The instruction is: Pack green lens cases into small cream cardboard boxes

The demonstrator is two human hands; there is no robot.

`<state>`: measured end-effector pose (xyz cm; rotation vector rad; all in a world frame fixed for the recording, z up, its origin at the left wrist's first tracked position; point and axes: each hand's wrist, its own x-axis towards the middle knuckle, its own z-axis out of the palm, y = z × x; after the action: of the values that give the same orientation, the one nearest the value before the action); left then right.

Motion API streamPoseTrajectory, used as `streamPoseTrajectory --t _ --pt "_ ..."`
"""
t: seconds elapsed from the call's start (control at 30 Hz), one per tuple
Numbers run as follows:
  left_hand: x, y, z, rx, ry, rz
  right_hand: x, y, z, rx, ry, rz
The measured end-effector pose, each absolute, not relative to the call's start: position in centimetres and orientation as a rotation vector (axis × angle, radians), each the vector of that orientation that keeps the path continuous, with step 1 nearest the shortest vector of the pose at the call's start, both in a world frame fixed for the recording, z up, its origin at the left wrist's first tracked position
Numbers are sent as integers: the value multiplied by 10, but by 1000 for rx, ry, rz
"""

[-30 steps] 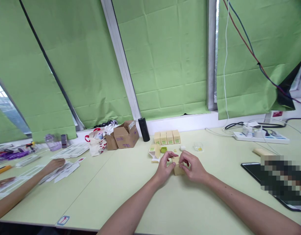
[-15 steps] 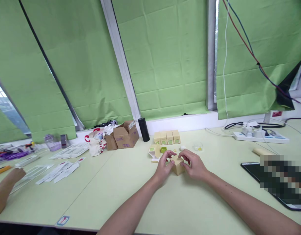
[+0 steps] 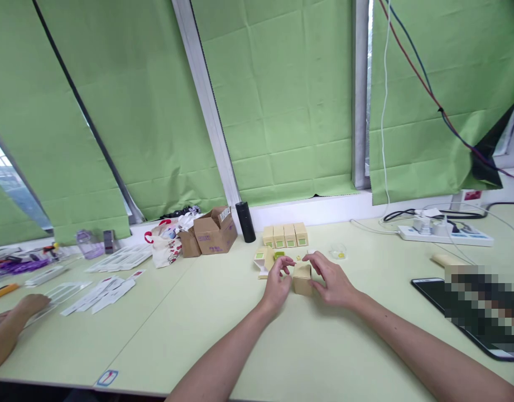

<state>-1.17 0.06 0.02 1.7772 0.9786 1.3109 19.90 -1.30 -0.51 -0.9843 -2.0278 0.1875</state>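
A small tan cardboard box (image 3: 302,283) stands on the table between my two hands. My left hand (image 3: 277,285) has its curled fingers against the box's left side. My right hand (image 3: 330,278) grips it from the right, thumb low on the side and fingers near the top edge. Just behind lies an opened box (image 3: 263,258) with a pale flap, and next to it a green piece (image 3: 279,255), partly hidden by my left hand. A row of several closed small boxes (image 3: 285,235) with green label squares stands farther back. To the right is a clear plastic piece (image 3: 338,251).
A black cylinder (image 3: 245,222) and an open brown carton (image 3: 215,231) stand by the wall. At right are a power strip (image 3: 447,235) and a dark tablet-like device (image 3: 432,296). Another person's hand (image 3: 33,304) rests at far left, near white cards (image 3: 101,293).
The small box has turned so a flat side faces me, and my fingers have shifted around it. The other person's hand at far left has moved right.
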Motion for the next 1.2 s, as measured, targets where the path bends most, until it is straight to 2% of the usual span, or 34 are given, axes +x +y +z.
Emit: streamPoseTrajectory --t 0.4,0.8,1.2 --pt "-11 1 0 1790 1015 1414 203 18 -34 -1489 -1735 222" --pt "-17 15 -13 1744 1206 1443 218 19 -38 -1370 -1940 558" --pt "-17 9 -6 1800 1234 1414 197 30 -19 -1247 -1786 603"
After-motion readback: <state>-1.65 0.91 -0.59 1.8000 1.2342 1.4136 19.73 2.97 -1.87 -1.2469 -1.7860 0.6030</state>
